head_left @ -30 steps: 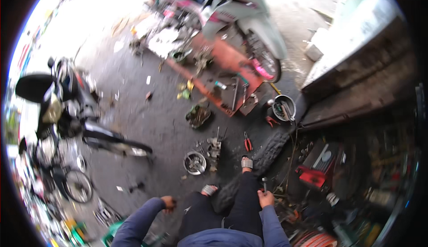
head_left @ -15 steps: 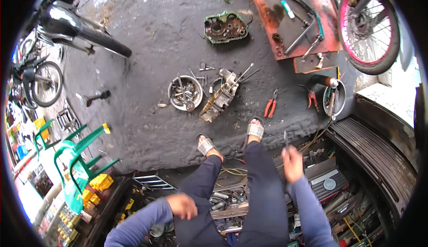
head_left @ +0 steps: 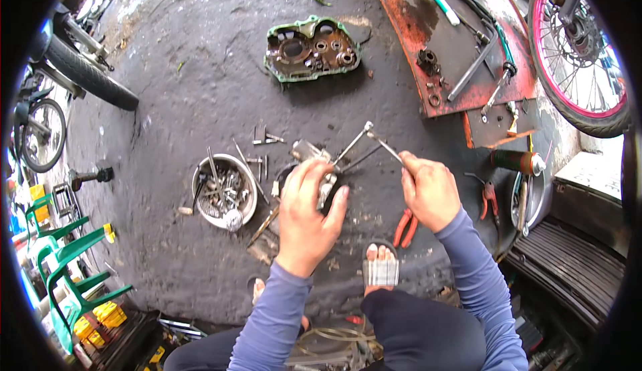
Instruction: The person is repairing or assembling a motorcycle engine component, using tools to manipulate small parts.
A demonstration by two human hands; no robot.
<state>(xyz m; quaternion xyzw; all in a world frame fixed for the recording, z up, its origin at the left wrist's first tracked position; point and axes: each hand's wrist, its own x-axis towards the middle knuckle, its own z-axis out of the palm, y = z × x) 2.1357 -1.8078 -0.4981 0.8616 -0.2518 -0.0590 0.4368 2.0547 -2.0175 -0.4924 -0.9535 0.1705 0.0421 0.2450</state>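
My right hand [head_left: 431,194] grips a slender metal tool [head_left: 386,147], its kind unclear. The tool's tip lies at the far end of a thin shaft [head_left: 353,145] that rises from the engine part [head_left: 311,151] on the ground; I cannot tell whether they touch. Over that engine part is my left hand [head_left: 309,214], thumb spread from the fingers and nothing seen in it. It hides much of the part, and contact is unclear. Left of it sits a metal bowl [head_left: 249,216] of small parts and tools. Red-handled pliers [head_left: 405,228] lie below my right hand.
An oily engine casing [head_left: 311,50] lies farther off. Tools rest on a red metal sheet [head_left: 461,97] at the right, near a pink-rimmed wheel [head_left: 582,56]. A spray can [head_left: 515,161] and a second red pliers [head_left: 490,200] are nearby. Green chairs [head_left: 63,264] stand left.
Both hands have moved forward from beside my legs to the engine part. The right hand brought the slender tool to the thin shaft. My view has shifted forward and right.
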